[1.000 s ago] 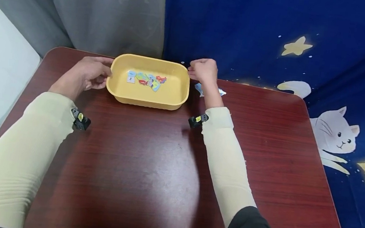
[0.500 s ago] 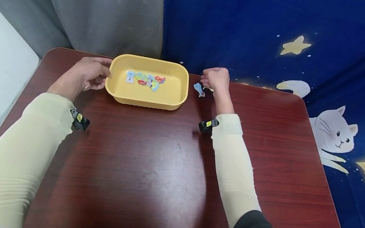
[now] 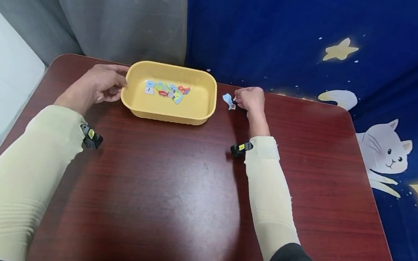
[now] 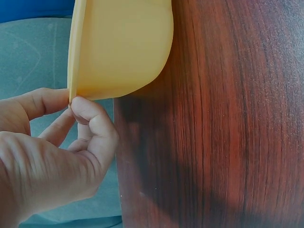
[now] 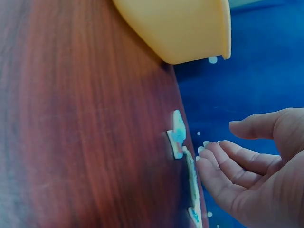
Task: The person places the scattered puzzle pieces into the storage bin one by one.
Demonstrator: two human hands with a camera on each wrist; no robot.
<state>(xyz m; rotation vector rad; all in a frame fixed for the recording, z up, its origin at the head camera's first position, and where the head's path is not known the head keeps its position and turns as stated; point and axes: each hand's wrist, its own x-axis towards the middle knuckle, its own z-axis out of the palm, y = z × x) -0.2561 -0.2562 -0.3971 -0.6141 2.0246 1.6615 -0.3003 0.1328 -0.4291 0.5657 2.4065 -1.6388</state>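
Note:
A yellow plastic basin (image 3: 136,104) stands at the table's far edge. My left hand (image 3: 104,83) pinches its left rim between thumb and fingers, as the left wrist view (image 4: 71,137) also shows. Right of the basin, a light blue flat cutout piece (image 3: 228,101) lies on the table. My right hand (image 3: 251,100) is beside it, thumb apart from the loosely bent fingers (image 5: 221,183) in the right wrist view. A second thin piece (image 5: 192,178) lies close to those fingertips; in the head view the hand hides most of it.
Several colourful flat cutout pieces (image 3: 169,92) lie in the basin. The dark red wooden table (image 3: 174,177) has its far edge just behind both hands. Behind it hang a grey curtain (image 3: 114,16) and a blue curtain (image 3: 263,35).
My right hand has moved from the basin's right end rightward and slightly nearer to me, to beside the loose pieces, uncovering the light blue one. The left hand has stayed at the rim.

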